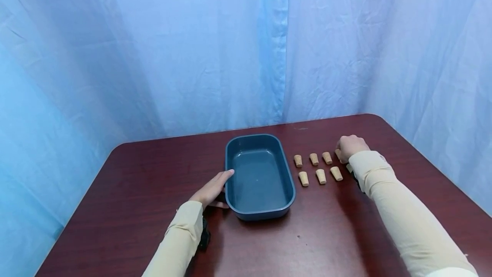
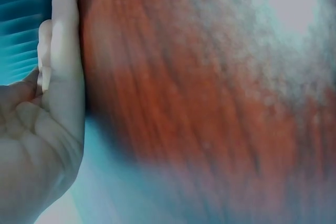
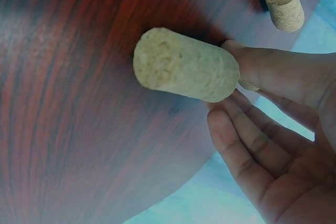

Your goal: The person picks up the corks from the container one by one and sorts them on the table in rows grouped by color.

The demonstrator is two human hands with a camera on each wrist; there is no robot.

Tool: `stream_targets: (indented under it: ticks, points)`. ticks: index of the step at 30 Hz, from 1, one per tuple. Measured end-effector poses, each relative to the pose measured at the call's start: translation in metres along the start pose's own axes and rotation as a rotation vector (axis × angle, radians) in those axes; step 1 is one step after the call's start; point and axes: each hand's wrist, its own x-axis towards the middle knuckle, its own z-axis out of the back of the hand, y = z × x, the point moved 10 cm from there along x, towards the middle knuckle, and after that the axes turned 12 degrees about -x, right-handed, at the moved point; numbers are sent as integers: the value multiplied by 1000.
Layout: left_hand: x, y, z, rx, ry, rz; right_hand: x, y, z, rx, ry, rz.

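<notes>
On the dark red table stands a blue rectangular tray (image 1: 255,214). My left hand (image 1: 210,189) touches its left side, a fingertip at the rim. In the left wrist view its fingers (image 2: 65,40) look straight. At the far right end of the corks, my right hand (image 1: 351,146) bends down over a tapered cork (image 1: 338,154) in the back row. Thumb and fingers close around this cork in the right wrist view, where a nearer cork (image 3: 184,66) largely hides it. That nearer cork is partly covered by the right wrist in the head view.
Several more corks stand in two rows right of the tray, among them a back-row cork (image 1: 298,160) and a front-row cork (image 1: 303,179). A light blue curtain (image 1: 215,54) hangs behind and beside the table (image 1: 153,183).
</notes>
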Motion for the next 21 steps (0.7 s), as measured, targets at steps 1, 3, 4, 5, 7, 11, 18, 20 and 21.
stream_targets:
  ticks: [1,3,4,5,7,11,18,20,21]
  points:
    - [0,0,0,1,1,0,0,0,0,-5,0,-3]
    - [0,0,0,5,4,-2,-1,0,1,-7,3,-10]
    - [-1,0,0,8,3,-3,-1,1,1,-4,7,-12]
    - [-1,1,1,12,1,-3,-2,3,1,-3,11,-12]
    - [-2,2,2,19,-3,-2,-2,6,2,-2,14,-11]
    - [-2,5,4,20,-8,-3,-2,12,2,-16,5,-6]
    - [-1,2,2,16,0,-14,-1,11,4,-27,12,0]
    - [-1,1,1,15,3,-16,-1,7,3,-19,17,1]
    - [0,1,1,14,4,-18,-1,5,2,-12,23,-1]
